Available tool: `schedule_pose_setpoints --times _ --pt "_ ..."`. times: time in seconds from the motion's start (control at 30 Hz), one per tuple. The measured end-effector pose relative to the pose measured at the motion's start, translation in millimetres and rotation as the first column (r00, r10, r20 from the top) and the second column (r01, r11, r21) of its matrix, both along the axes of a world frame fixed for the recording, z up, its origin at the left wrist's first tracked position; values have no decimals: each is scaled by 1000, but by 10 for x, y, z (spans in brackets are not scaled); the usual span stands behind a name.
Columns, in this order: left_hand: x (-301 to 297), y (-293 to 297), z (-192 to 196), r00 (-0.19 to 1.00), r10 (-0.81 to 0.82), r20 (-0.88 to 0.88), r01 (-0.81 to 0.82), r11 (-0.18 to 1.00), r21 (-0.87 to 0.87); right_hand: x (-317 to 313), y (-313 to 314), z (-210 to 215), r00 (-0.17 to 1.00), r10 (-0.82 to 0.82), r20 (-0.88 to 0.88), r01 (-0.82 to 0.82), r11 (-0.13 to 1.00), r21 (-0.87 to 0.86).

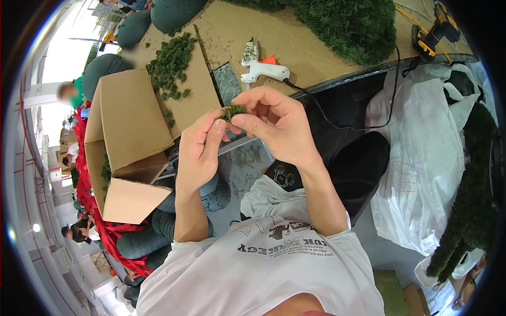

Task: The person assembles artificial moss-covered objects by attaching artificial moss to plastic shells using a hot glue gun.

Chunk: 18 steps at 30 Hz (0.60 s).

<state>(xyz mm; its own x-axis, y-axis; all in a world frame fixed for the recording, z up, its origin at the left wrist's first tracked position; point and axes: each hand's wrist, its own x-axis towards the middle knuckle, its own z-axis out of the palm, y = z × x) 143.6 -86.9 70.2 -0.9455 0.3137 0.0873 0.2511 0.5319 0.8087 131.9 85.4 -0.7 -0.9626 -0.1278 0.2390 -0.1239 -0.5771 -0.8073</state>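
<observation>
A small tuft of green moss (233, 111) is pinched between both my hands in the middle of the view. My left hand (199, 150) holds it from below with thumb and forefinger. My right hand (274, 124) grips it from the right, fingers curled over it. Beyond the hands a white glue gun (264, 70) with an orange trigger lies on a brown board (295, 42), its black cord trailing right. A loose pile of green moss pieces (171, 60) lies on a cardboard sheet to the left.
An open cardboard box (129, 139) stands at the left. A large moss-covered shape (348, 23) sits at the top. White plastic bags (421, 152) lie at the right, a yellow power tool (437, 29) at the top right. Other people work at the far left.
</observation>
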Motion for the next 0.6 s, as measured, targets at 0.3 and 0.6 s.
schedule_pose_setpoints --times 0.3,0.6 --pt "-72 122 -92 995 63 -72 -66 997 -33 20 133 -154 999 -4 33 3 1000 8" --pt "-157 21 -59 994 105 25 -108 959 263 52 157 -192 992 -84 95 105 963 -248"
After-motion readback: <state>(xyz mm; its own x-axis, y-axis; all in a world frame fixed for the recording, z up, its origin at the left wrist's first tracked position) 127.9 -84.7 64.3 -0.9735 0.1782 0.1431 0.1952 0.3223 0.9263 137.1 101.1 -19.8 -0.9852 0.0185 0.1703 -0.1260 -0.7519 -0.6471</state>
